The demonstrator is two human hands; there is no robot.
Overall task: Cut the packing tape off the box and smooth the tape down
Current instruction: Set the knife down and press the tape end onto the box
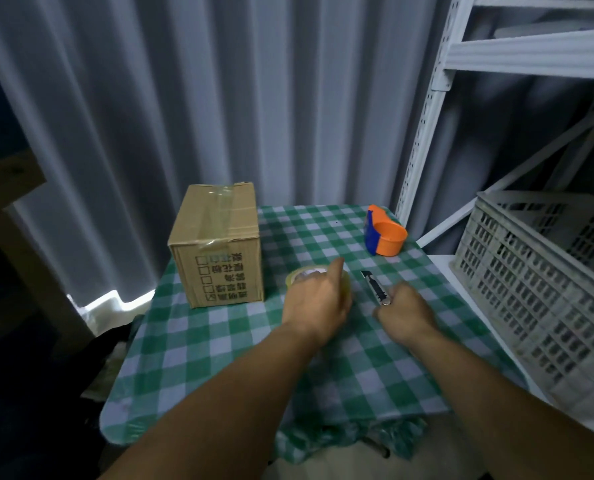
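A brown cardboard box [216, 244] stands at the far left of the checked table, with clear packing tape [216, 213] running along its top seam. My left hand [318, 301] rests on a roll of clear tape [297, 277] just right of the box, fingers wrapped over it. My right hand [404, 313] is closed around the handle of a utility knife [375, 287], whose blade end points away from me and lies on the cloth.
An orange and blue tape dispenser [385, 237] sits at the table's far right. A grey plastic crate [544, 289] leans on the white shelf rack [430, 116] to the right. Grey curtains hang behind. The green checked tablecloth [219, 358] covers the small table.
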